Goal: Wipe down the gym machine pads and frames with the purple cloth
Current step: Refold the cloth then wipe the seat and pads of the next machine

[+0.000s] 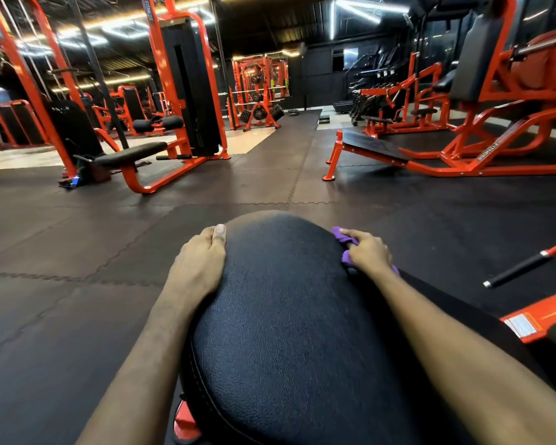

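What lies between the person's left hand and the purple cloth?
Only the bare top of the rounded black textured pad, in the head view. The left hand grips one edge; the purple cloth sits at the other.

Both my arms stretch forward. My left hand [203, 261] grips the pad [286, 316], thumb on top; my right hand [368, 252] pinches the purple cloth [347, 240].

Right frame [482, 154]: "FITNESS" in pale capitals, running along the orange floor beam.
Tower [147, 9]: a strip of pale lettering at the top of the orange upright, apparently "FITNESS" again, blurred.
Sticker [520, 326]: white and orange label on the near frame [546, 313], lower right corner; print too small to read.
Left shroud [63, 111]: faint pale letters, illegible.
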Demonstrator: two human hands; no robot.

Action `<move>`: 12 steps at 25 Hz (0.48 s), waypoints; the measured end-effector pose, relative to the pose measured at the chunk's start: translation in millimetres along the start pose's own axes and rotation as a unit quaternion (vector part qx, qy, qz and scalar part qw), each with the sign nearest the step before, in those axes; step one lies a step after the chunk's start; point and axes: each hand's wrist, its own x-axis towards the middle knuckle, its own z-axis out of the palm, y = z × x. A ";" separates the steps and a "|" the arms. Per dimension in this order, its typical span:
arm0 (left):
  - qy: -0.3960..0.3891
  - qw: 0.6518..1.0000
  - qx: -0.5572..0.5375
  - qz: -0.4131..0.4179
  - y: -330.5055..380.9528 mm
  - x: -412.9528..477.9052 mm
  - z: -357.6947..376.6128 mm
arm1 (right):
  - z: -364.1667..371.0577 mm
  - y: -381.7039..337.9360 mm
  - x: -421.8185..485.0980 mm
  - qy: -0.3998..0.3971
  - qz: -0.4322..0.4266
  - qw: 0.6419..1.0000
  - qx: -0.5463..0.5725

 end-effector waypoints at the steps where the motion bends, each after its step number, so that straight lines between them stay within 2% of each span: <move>1: 0.001 1.000 0.001 0.000 0.7 -0.9 -0.4 | 3.0 -18.5 -12.3 0.006 -0.025 1.000 0.001; 4: -0.004 1.000 0.003 -0.003 1.9 -2.0 -1.8 | 16.8 -77.0 -70.0 0.011 -0.166 0.986 0.003; 6: -0.010 1.000 0.004 -0.001 1.3 -2.1 -3.0 | 22.4 -99.4 -113.9 -0.009 -0.283 0.959 0.021; 8: -0.015 1.000 0.002 -0.005 -0.9 -2.6 -4.1 | 25.1 -96.4 -125.2 -0.042 -0.346 0.936 0.056; 10: -0.019 1.000 0.004 -0.008 -2.4 -4.5 -3.5 | 20.0 -71.3 -104.8 -0.047 -0.316 0.944 0.087; 12: -0.019 1.000 0.013 -0.007 -2.5 -4.7 -4.6 | 8.8 -32.5 -72.8 -0.038 -0.191 0.976 0.096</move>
